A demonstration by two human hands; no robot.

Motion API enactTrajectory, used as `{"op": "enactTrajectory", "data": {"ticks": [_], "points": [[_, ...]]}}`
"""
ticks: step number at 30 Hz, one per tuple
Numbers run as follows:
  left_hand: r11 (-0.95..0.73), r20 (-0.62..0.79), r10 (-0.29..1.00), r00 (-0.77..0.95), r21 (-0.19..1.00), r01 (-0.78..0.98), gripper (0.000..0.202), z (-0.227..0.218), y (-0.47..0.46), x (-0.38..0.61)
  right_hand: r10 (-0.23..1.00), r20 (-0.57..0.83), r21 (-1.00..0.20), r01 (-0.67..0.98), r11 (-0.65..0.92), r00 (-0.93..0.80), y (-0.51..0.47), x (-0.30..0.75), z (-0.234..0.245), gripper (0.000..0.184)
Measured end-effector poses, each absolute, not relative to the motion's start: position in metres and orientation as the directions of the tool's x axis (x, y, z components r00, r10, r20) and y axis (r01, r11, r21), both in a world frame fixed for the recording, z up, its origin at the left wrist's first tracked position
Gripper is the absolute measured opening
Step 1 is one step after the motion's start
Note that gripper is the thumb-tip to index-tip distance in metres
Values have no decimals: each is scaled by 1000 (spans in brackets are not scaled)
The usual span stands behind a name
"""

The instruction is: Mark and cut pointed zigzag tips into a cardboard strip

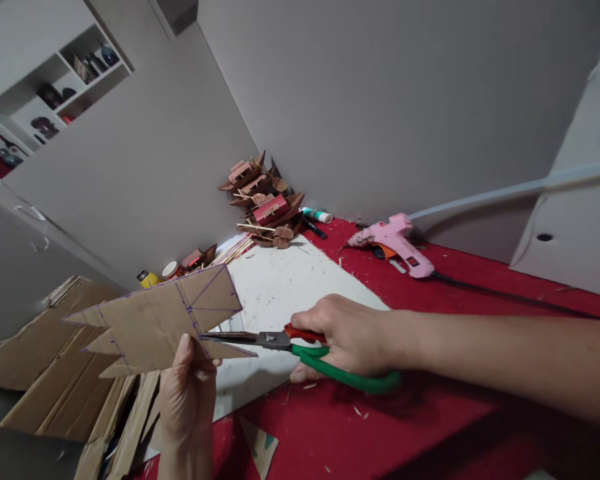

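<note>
My left hand (190, 393) pinches a cardboard piece (153, 320) between thumb and fingers, holding it up over the table. Purple lines are drawn on the cardboard, and pointed notches are cut into its left end. My right hand (350, 337) grips scissors (270, 339) with one red and one green handle. The blades reach into the right end of the cardboard, along a slit above a narrow pointed strip. How far apart the blades are at their tips is hidden by the cardboard.
A pink glue gun (397, 243) lies on the red tabletop (460, 267) at right. Small model boats (270, 207) stand at the back corner by a glue stick (317, 215). Cardboard sheets (50, 353) lean at left. A white board (300, 280) covers the middle; a cardboard scrap (260, 447) lies in front.
</note>
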State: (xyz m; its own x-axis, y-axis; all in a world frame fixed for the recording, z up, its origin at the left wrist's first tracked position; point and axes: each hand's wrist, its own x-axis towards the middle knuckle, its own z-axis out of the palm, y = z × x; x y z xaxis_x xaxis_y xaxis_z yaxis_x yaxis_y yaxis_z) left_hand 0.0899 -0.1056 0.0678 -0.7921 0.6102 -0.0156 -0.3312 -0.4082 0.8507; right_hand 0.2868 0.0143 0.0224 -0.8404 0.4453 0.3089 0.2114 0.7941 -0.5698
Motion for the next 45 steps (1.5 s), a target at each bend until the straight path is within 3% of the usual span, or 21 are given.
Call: {"op": "enactTrajectory", "data": {"ticks": [12, 19, 23, 33, 45], "points": [[-407, -3, 645, -764, 845, -346, 10, 58, -104, 82, 419, 233, -545, 239, 804, -878, 13, 289, 31, 48], [-435, 35, 677, -735, 825, -362, 17, 57, -107, 82, 407, 323, -546, 183, 818, -854, 12, 286, 20, 46], [-440, 46, 694, -718, 816, -374, 21, 58, -106, 81, 419, 309, -538, 207, 817, -853, 14, 284, 20, 48], [-421, 30, 739, -673, 800, -427, 26, 55, -106, 75, 390, 361, -396, 240, 886, -847, 22, 287, 26, 52], [-318, 39, 879, -475, 790, -524, 25, 50, -108, 57, 330, 482, -248, 235, 940, -812, 29, 290, 26, 45]]}}
